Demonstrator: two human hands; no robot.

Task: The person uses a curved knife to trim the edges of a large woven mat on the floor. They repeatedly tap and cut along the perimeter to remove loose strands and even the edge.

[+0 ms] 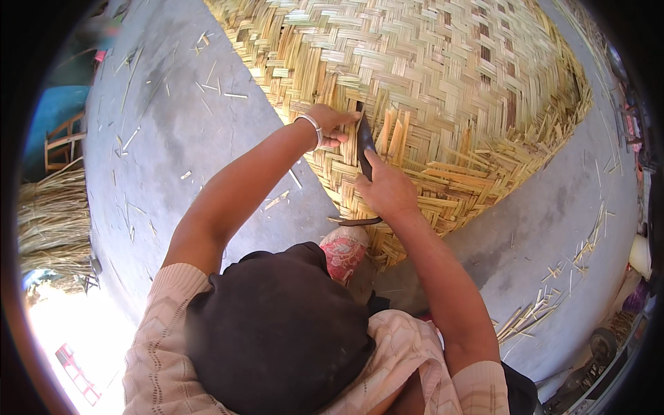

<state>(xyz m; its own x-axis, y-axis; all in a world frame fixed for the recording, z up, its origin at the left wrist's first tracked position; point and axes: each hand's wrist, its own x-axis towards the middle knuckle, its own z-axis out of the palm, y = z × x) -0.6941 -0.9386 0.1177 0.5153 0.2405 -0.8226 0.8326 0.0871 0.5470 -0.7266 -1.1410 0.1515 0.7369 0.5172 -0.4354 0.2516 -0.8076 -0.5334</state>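
From the head camera, a large woven mat of pale flat bamboo strips (429, 76) lies on the grey concrete floor (173, 138), reaching from the person's feet to the top of the picture. The left hand (330, 124), a silver bangle (311, 128) on its wrist, rests on the mat's near edge with its fingers (344, 120) pressed together on a strip end. The right hand (387, 190) has its fingers closed around a dark-bladed knife (364, 146), whose blade points up into the weave just beside the left hand. Most of the mat looks tightly plaited and finished; what appears left is the near edge, where loose strip ends (456, 173) stick out ragged and untrimmed. A pink patterned shoe (344, 250) sits at that edge. Strip offcuts (546, 304) litter the floor, and a bundle of dry straw (52, 221) lies well apart on the left.
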